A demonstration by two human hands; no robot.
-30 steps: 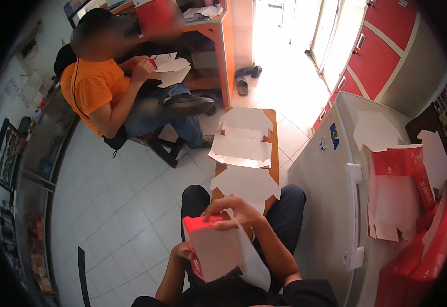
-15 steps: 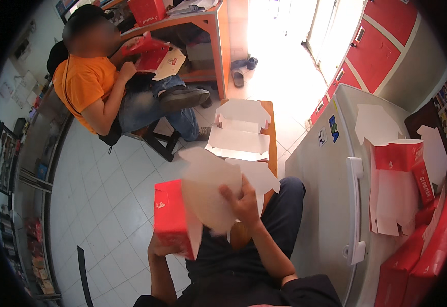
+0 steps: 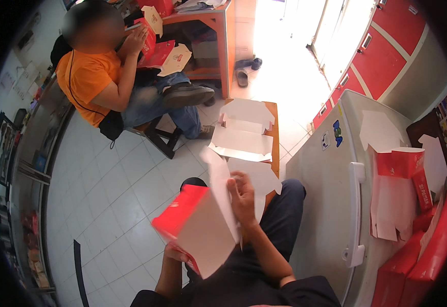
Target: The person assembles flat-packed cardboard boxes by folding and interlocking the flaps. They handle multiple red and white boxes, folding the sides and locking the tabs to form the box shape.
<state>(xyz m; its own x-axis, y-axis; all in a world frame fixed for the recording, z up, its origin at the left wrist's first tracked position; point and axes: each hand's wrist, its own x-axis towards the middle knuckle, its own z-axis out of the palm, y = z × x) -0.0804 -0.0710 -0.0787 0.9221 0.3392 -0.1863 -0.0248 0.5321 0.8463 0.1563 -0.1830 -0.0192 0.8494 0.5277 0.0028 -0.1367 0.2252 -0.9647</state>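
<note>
- Red-and-white cardboard box (image 3: 198, 233), part-folded, sits over the lap, held betw both hands.
- Right hand (image 3: 242, 197) pinches the box's upright white flap, fingers curled on its edge.
- Left hand (image 3: 175, 253) grips the box from below; mostly hidden, fingers wrapped on the red wall.
- Flat white box blanks (image 3: 246, 130) stacked on a wooden bench (image 3: 273, 148) just ahead.
- Seated co-worker in orange shirt (image 3: 88, 77) handles another red box (image 3: 146, 33) nr an orange table (image 3: 218, 18).
- Grey chest freezer (image 3: 330, 194) at right, w/ more blanks on top.

Daylight pours in through the doorway (image 3: 305, 30) up top, blowing out the floor (image 3: 284, 87) there to pure white. Rest of the room's evenly lit with soft shadows. Heavy fisheye bending, black corners, slight motion blur on the box (image 3: 198, 230).
</note>
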